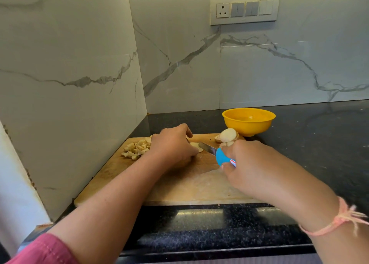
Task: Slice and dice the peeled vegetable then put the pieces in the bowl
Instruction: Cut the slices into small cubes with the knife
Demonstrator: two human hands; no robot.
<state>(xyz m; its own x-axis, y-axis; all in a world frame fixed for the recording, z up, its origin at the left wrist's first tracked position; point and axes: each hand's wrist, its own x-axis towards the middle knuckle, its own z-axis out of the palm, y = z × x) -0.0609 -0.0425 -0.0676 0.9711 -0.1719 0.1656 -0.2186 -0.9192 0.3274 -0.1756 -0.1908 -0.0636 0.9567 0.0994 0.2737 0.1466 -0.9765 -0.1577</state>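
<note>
Under the left hand [173, 144] sits one pale round slice [196, 147] of the peeled vegetable, flat on the wooden cutting board [189, 184], so I'd say we're mid-dice. The left hand pins it down with curled fingers. The right hand [251, 164] is wrapped round the blue handle of the knife [208, 149], with the blade tip at that slice, touching or just short of it, can't tell which.

Next move, I reckon: blade down through the slice in strips, then crosswise, with the left fingertips tucked well back.

Headcount:
- one knife, one board
- one yellow bowl [248, 122] beyond the right hand, no pieces visible in the part that shows
- one heap of diced cubes [136, 148] just outside the left hand, too many to count
- one leaning stack of uncut slices [228, 136] just past the right hand's knuckles, maybe four, hard to say

Everything sits on the dark tabletop [309, 144].
</note>
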